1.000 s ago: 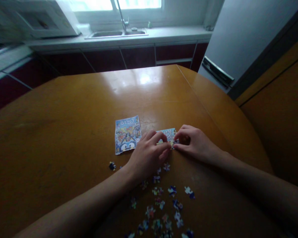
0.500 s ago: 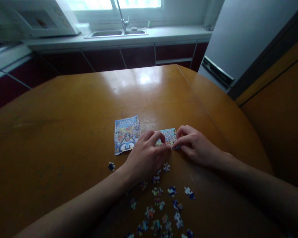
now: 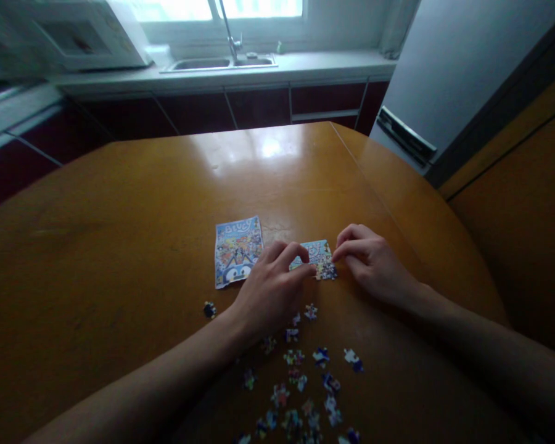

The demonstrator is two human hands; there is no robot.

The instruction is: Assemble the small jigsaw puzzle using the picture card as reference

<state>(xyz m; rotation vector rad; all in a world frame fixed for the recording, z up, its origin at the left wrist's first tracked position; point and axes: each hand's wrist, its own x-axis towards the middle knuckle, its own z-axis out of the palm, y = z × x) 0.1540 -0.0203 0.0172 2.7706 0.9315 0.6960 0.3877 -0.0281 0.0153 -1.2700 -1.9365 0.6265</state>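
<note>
A partly assembled jigsaw puzzle [image 3: 324, 258] lies on the table, its left part covered by my left hand [image 3: 275, 287]. The thumb and curled index finger of that hand are apart, with the thumb over the puzzle's front part; its other fingers are hidden. At the puzzle's right edge, my right hand [image 3: 372, 262] has its fingers bent and its tips drawn together. Whether a piece is between them I cannot make out. A printed picture sheet [image 3: 237, 251] with "Bluey" lettering lies left of the puzzle. Several loose jigsaw pieces [image 3: 294, 357] are scattered nearer to me.
One dark puzzle piece [image 3: 209, 309] lies apart, left of my left forearm. The wooden table [image 3: 120, 216] has a rounded edge. Beyond it are a counter with a sink [image 3: 203, 63], a microwave [image 3: 81, 37] and a tall fridge [image 3: 448, 68].
My right hand has shifted slightly right and away from me, uncovering more of the puzzle's right side. My left thumb and index finger have parted a little.
</note>
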